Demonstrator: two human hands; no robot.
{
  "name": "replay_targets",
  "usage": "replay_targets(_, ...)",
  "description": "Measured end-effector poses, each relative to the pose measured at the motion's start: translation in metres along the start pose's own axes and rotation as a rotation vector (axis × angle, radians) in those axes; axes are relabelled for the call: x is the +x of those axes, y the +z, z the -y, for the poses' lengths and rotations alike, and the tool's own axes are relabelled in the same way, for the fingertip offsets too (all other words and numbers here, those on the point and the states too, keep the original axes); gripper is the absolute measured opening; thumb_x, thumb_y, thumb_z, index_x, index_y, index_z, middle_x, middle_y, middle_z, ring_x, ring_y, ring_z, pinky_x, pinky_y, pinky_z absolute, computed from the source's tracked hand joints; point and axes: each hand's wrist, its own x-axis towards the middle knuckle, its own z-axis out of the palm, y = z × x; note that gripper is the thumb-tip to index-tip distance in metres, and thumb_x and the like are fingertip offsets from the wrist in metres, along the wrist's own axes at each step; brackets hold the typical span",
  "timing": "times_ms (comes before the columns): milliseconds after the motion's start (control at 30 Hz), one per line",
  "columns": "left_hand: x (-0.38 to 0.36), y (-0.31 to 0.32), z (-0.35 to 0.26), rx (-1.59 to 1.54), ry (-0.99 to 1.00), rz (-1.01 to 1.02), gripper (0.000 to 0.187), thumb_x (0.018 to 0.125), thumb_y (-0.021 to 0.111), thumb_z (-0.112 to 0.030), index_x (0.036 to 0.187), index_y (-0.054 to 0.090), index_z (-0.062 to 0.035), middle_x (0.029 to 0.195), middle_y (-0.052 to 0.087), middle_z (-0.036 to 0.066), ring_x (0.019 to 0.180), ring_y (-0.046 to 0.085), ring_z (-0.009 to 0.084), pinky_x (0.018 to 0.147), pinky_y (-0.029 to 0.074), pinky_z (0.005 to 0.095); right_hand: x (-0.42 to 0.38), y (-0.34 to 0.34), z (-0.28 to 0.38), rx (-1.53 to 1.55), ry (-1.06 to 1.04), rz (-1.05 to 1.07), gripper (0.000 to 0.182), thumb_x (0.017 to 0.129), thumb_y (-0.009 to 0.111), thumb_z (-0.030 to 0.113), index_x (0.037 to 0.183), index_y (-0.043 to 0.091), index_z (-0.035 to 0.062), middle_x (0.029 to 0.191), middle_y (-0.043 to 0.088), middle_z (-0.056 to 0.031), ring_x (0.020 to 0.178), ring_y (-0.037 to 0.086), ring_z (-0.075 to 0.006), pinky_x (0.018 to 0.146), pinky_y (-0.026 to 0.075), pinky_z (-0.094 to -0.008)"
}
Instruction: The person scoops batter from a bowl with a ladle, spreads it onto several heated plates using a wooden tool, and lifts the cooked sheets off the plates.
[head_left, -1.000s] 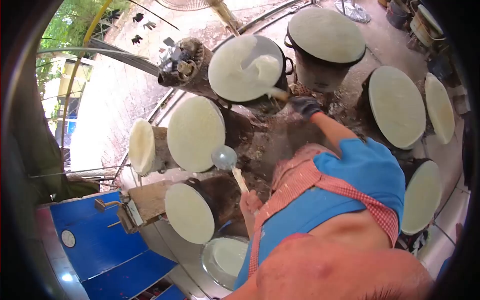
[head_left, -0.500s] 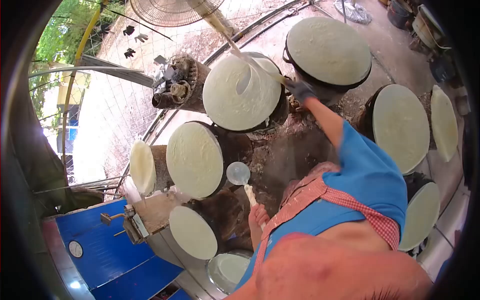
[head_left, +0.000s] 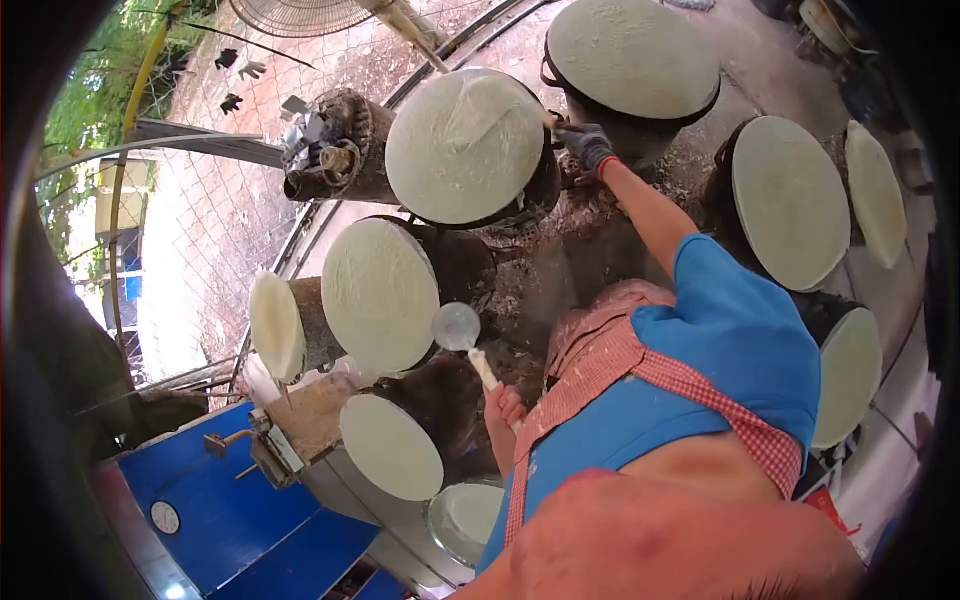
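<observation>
My right hand [head_left: 588, 145], in a dark glove, is closed around the handle of a batter-coated spreading paddle [head_left: 549, 119]. The paddle's blade blends into the pale batter, so its outline is hard to make out. It lies over a round griddle [head_left: 460, 165] covered by a pale batter layer with a raised fold near its far edge. My bare left hand [head_left: 507, 405] grips the crusted, pale handle of a ladle [head_left: 457, 327]. The ladle's round bowl is in the air beside another batter-covered griddle [head_left: 380, 295].
More batter-covered griddles surround me: one at the far right [head_left: 635, 60], one at right [head_left: 790, 200], one near left [head_left: 391, 447]. A basin of pale liquid [head_left: 468, 520] is near my left side. A fan [head_left: 300, 15] and wire fence stand beyond; a blue surface [head_left: 240, 510] with scales is lower left.
The dark gap in the batter on the far griddle has closed over. My right hand and the paddle have swung a little. The whole view has shifted slightly.
</observation>
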Motion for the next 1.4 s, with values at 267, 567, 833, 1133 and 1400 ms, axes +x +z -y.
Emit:
replay_targets(267, 0.003, 0.012, -0.016, -0.295, -0.056, 0.163, 0.031, 0.089, 0.033, -0.019, 0.061, 0.036, -0.0078, 0.053, 0.031, -0.001, 0.038, 0.030, 0.0081, 0.032, 0.028, 0.0216, -0.026, 0.025, -0.114, 0.036, -0.091, 0.233, 0.031, 0.080, 0.054, 0.034, 0.093, 0.063, 0.0072, 0.084, 0.064, -0.0041, 0.079, 0.057, -0.0082, 0.075, 0.043, -0.0250)
replay_targets(567, 0.041, 0.013, -0.056, -0.152, 0.004, 0.232, 0.016, 0.089, 0.034, -0.019, 0.080, 0.044, -0.0093, 0.052, 0.031, 0.001, 0.035, 0.031, 0.0083, 0.029, 0.028, 0.0208, 0.060, 0.016, -0.007, -1.118, -0.510, 0.094, 0.033, 0.085, 0.039, 0.039, 0.107, 0.053, 0.0188, 0.082, 0.060, -0.0174, 0.069, 0.058, -0.0301, 0.059, 0.045, -0.0371)
replay_targets(833, 0.117, 0.122, -0.090, 0.231, 0.220, 0.092, 0.034, 0.086, 0.041, -0.015, 0.054, 0.028, -0.0156, 0.041, 0.024, -0.004, 0.029, 0.025, 0.0065, 0.024, 0.021, 0.0208, 0.012, -0.028, -0.022, -1.462, -0.614, 0.038, 0.030, 0.083, 0.036, 0.035, 0.096, 0.057, 0.0178, 0.065, 0.058, -0.0151, 0.059, 0.057, -0.0314, 0.050, 0.042, -0.0433)
replay_targets(1133, 0.208, 0.229, -0.033, 0.523, 0.674, -0.223, 0.016, 0.075, 0.047, 0.000, 0.077, 0.033, -0.0081, 0.051, 0.031, 0.002, 0.034, 0.029, 0.0100, 0.031, 0.028, 0.0251, -0.063, -0.031, -0.059, -1.227, -0.684, 0.089, 0.025, 0.079, 0.050, 0.029, 0.100, 0.057, 0.0167, 0.084, 0.059, -0.0128, 0.071, 0.057, -0.0313, 0.059, 0.044, -0.0403)
replay_targets(1400, 0.105, 0.136, -0.027, 0.424, 0.195, 0.077, 0.018, 0.084, 0.049, -0.020, 0.096, 0.034, -0.0184, 0.052, 0.030, -0.002, 0.037, 0.033, 0.0066, 0.027, 0.023, 0.0196, -0.183, -0.024, -0.020, -1.510, -0.404, 0.066, 0.027, 0.079, 0.049, 0.021, 0.104, 0.056, 0.0138, 0.084, 0.059, -0.0154, 0.073, 0.057, -0.0292, 0.062, 0.045, -0.0366)
